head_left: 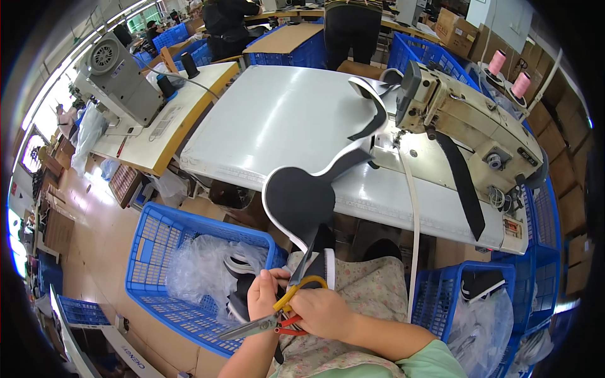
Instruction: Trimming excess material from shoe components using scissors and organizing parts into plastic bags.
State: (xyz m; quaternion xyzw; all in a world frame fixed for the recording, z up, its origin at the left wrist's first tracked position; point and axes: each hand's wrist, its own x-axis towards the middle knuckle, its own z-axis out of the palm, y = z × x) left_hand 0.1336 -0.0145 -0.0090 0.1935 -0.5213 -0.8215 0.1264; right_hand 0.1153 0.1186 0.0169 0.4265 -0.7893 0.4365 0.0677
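Note:
Low in front of my lap, my right hand (321,312) is closed around scissors (249,328) with a yellow and red handle. Their metal blades point to the lower left, beneath my left hand. My left hand (263,296) pinches the lower end of a dark fabric piece (299,198) with white edging, close to the yellow handle; its fingertips are partly hidden. From there the piece rises over the table's front edge, with a rounded part and a narrow arm. More white-edged dark fabric (372,113) curls beside the sewing machine (466,113)'s needle area.
Left of my lap stands a blue crate (201,217) with clear plastic and dark pieces. Another blue crate (435,296) is at the right. A white strip (413,233) and a black strip (460,186) hang over the white table (265,113). Beyond it are people.

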